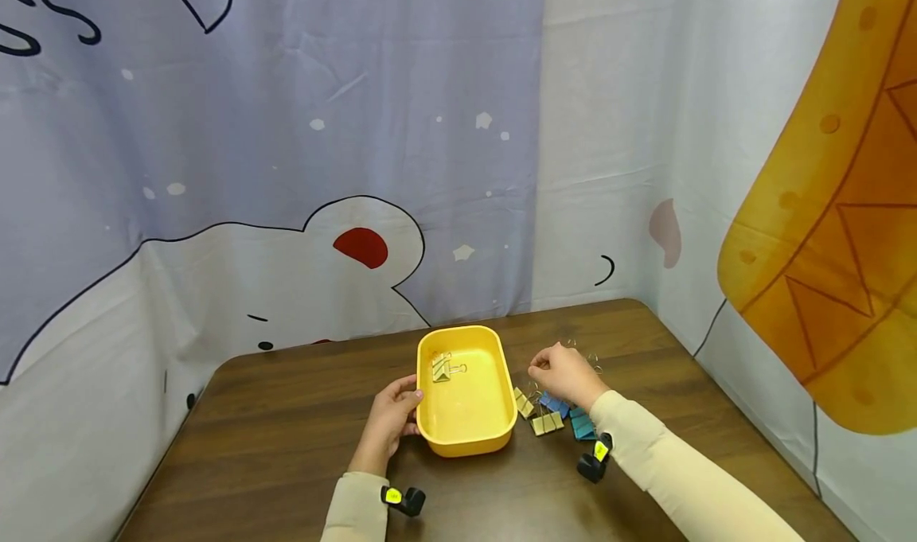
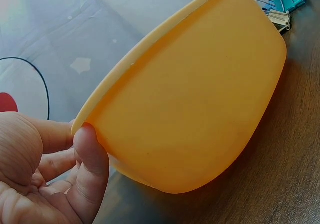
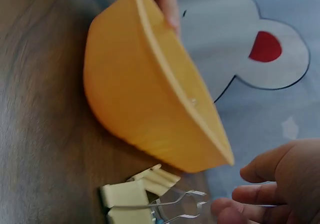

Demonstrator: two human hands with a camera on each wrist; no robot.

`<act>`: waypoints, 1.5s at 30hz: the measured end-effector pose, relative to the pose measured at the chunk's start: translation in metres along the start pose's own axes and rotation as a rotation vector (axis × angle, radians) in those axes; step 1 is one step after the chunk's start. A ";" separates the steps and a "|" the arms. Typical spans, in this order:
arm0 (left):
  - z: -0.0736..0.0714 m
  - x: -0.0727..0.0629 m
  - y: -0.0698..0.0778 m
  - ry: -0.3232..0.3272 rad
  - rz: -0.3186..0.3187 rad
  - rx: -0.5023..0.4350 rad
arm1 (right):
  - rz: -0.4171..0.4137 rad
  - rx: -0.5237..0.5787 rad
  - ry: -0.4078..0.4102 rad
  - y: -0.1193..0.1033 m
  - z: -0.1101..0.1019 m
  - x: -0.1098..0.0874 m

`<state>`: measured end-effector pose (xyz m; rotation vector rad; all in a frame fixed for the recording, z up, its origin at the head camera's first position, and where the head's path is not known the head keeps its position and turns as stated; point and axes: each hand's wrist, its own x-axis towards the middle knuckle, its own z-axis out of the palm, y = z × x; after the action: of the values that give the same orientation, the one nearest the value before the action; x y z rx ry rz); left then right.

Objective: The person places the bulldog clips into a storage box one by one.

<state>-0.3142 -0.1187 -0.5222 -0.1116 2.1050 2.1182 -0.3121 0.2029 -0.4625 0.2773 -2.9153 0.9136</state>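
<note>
A yellow plastic bin [image 1: 469,415] stands on the table, with pale yellow binder clips [image 1: 440,368] inside near its far left corner. My left hand [image 1: 392,416] holds the bin's left rim, its thumb and fingers pinching the edge in the left wrist view. My right hand [image 1: 567,373] hovers over a pile of binder clips to the right of the bin. Its fingers [image 3: 265,166] are loosely bent, with nothing seen between them. Below it lie a pale yellow clip [image 1: 548,423], a blue clip [image 1: 555,403] and a teal clip [image 1: 583,424].
The brown wooden table [image 1: 286,438] runs back to a printed curtain [image 1: 444,144] at the far side. Another pale yellow clip [image 1: 524,403] lies close against the bin's right side. Wire handles of more clips show behind the right hand.
</note>
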 end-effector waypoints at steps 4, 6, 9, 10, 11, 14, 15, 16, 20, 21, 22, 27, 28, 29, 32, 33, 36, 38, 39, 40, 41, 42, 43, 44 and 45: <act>0.000 0.001 0.000 -0.002 -0.001 -0.004 | 0.001 -0.082 -0.039 0.005 0.008 0.005; 0.000 0.001 -0.001 -0.003 -0.001 -0.004 | 0.003 -0.083 -0.060 0.006 0.010 0.007; 0.000 0.002 -0.002 -0.005 0.005 -0.003 | 0.007 -0.041 -0.092 0.006 0.012 0.008; 0.000 0.002 -0.002 -0.007 0.007 -0.003 | 0.006 -0.031 -0.102 0.006 0.013 0.008; 0.000 0.002 -0.002 -0.008 0.009 -0.003 | 0.008 -0.021 -0.109 0.007 0.013 0.008; 0.000 0.002 -0.003 -0.010 0.009 -0.002 | 0.010 -0.002 -0.128 0.009 0.015 0.007; 0.001 0.001 -0.002 -0.010 0.007 -0.002 | 0.008 0.000 -0.134 0.009 0.015 0.008; 0.001 0.001 -0.002 -0.010 0.004 -0.002 | 0.004 0.003 -0.135 0.010 0.015 0.008; 0.001 -0.001 -0.001 -0.008 -0.001 -0.009 | -0.029 0.018 -0.107 0.013 0.011 0.010; 0.001 0.000 -0.002 -0.009 0.000 -0.011 | -0.038 0.020 -0.091 0.013 0.008 0.010; 0.001 0.000 -0.002 -0.011 0.001 -0.013 | -0.049 0.024 -0.074 0.013 0.004 0.009; 0.001 0.001 -0.004 -0.017 0.002 -0.014 | -0.078 0.056 -0.016 0.008 -0.024 0.000; 0.000 0.001 -0.004 -0.016 0.002 -0.013 | -0.083 0.063 -0.017 0.006 -0.030 -0.003; 0.000 0.001 -0.004 -0.014 0.003 -0.012 | -0.087 0.068 -0.016 0.004 -0.036 -0.006; 0.000 0.001 -0.004 -0.007 0.004 -0.007 | -0.107 0.071 -0.020 0.002 -0.052 -0.015; 0.000 0.001 -0.004 -0.005 0.005 -0.006 | -0.106 0.074 -0.023 0.001 -0.057 -0.019; 0.000 0.000 -0.003 -0.005 0.003 -0.005 | -0.111 0.088 -0.036 0.003 -0.068 -0.031; 0.000 0.000 -0.002 -0.008 0.001 -0.004 | -0.113 0.118 -0.058 0.005 -0.073 -0.042; 0.000 0.000 -0.002 -0.009 0.002 -0.004 | -0.112 0.136 -0.073 0.006 -0.075 -0.048; 0.000 0.000 -0.001 -0.009 0.001 -0.004 | -0.112 0.154 -0.087 0.008 -0.077 -0.054; -0.001 0.000 -0.001 -0.010 0.002 -0.003 | -0.109 0.173 -0.102 0.010 -0.078 -0.060; -0.001 0.001 -0.001 -0.010 0.002 -0.002 | -0.105 0.198 -0.121 0.011 -0.079 -0.065; -0.001 0.001 -0.001 -0.010 0.003 -0.002 | -0.100 0.215 -0.136 0.013 -0.080 -0.071; -0.001 0.001 0.000 -0.009 0.004 -0.002 | -0.091 0.234 -0.150 0.015 -0.080 -0.076; -0.002 0.001 0.000 -0.008 0.005 -0.002 | -0.078 0.259 -0.164 0.016 -0.081 -0.081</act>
<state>-0.3155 -0.1201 -0.5227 -0.0981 2.1017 2.1199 -0.2347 0.2738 -0.4153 0.5002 -2.9005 1.3154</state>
